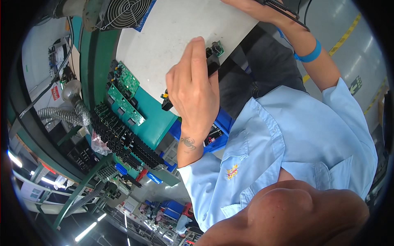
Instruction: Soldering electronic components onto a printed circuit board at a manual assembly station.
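My left hand (pixel 193 84) is closed over a small circuit board (pixel 220 48) with black parts on it, above the pale work surface (pixel 152 45). The board's green corner and round black parts show past the fingers. A black part with a yellow piece (pixel 166 101) sticks out on the other side of the hand, and the palm hides the middle. My right hand (pixel 240 5) is cut off by the top edge, so its fingers are hidden. Black coiled cord (pixel 283 7) lies near that wrist, and a blue band (pixel 310 52) circles the forearm.
Green circuit boards (pixel 125 102) rest at the left edge of the work surface. Beside them runs a long row of boards in a black rack (pixel 127 137). A fan with a wire guard (pixel 126 12) stands at the top left. A blue bin (pixel 219 141) sits below my left wrist.
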